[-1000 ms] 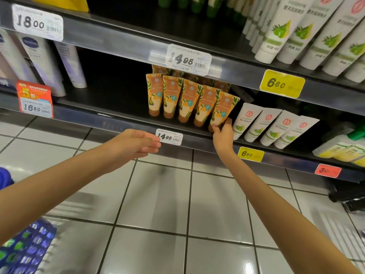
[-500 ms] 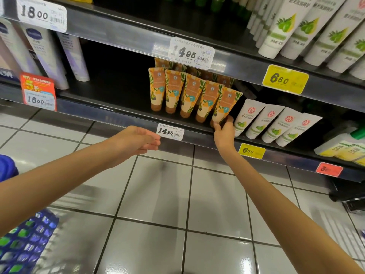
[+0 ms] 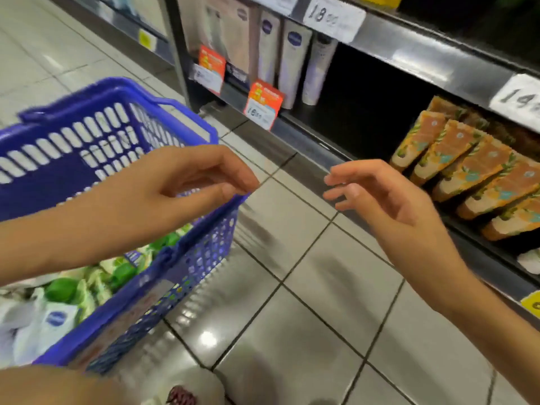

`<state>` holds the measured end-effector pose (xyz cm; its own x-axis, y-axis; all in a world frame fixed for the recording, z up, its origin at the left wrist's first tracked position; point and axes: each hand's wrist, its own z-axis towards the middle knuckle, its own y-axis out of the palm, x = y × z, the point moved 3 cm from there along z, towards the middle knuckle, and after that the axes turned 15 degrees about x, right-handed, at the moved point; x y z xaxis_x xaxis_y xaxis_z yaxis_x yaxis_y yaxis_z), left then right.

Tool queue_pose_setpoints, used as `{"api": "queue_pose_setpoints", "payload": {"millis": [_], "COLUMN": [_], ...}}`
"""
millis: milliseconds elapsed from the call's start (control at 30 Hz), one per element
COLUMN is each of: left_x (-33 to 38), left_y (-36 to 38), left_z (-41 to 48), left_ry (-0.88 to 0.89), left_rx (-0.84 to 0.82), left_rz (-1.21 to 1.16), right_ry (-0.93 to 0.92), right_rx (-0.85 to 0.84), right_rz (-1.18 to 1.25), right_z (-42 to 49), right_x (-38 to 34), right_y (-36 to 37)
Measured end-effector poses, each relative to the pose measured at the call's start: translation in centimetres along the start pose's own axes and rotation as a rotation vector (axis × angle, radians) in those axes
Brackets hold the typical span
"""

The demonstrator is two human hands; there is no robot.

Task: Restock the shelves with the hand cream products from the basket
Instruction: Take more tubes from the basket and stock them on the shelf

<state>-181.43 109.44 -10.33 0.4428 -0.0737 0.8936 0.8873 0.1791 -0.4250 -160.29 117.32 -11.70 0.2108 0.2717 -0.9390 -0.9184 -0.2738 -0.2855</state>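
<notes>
A blue plastic basket [image 3: 187, 267] stands on the floor at the left, holding white and green tubes [image 3: 73, 299]. My left hand [image 3: 175, 182] hovers over the basket's near rim, fingers loosely curled, holding nothing. My right hand [image 3: 377, 194] hangs empty in the air to the right of it, fingers relaxed, in front of the lower shelf. A row of orange hand cream tubes [image 3: 467, 168] leans on that shelf at the right.
White tubes [image 3: 292, 59] stand further left on the same shelf, above orange price tags [image 3: 263, 105]. A dark gap of shelf [image 3: 365, 106] lies between them and the orange tubes. Glossy floor tiles [image 3: 292, 317] fill the middle.
My view has swung left and down to the basket. My right hand has left the orange tubes and pulled back from the shelf. My left hand has moved over the basket.
</notes>
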Motion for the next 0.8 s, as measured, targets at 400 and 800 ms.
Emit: {"api": "queue_pose_setpoints", "payload": {"millis": [400, 800], "left_x": [-17.9, -27.9], "left_y": [-10.5, -3.8], "left_z": [-14.8, -3.7], "left_ry": [-0.675, -0.969], "left_rx": [0.395, 0.520], "left_rz": [0.349, 0.337], "right_ry": [0.078, 0.067], "right_rx": [-0.777, -0.817], "right_rz": [-0.271, -0.874], "right_z": [4.3, 5.9], "right_x": [-0.4, 5.1], "right_y": [23.6, 26.1]}}
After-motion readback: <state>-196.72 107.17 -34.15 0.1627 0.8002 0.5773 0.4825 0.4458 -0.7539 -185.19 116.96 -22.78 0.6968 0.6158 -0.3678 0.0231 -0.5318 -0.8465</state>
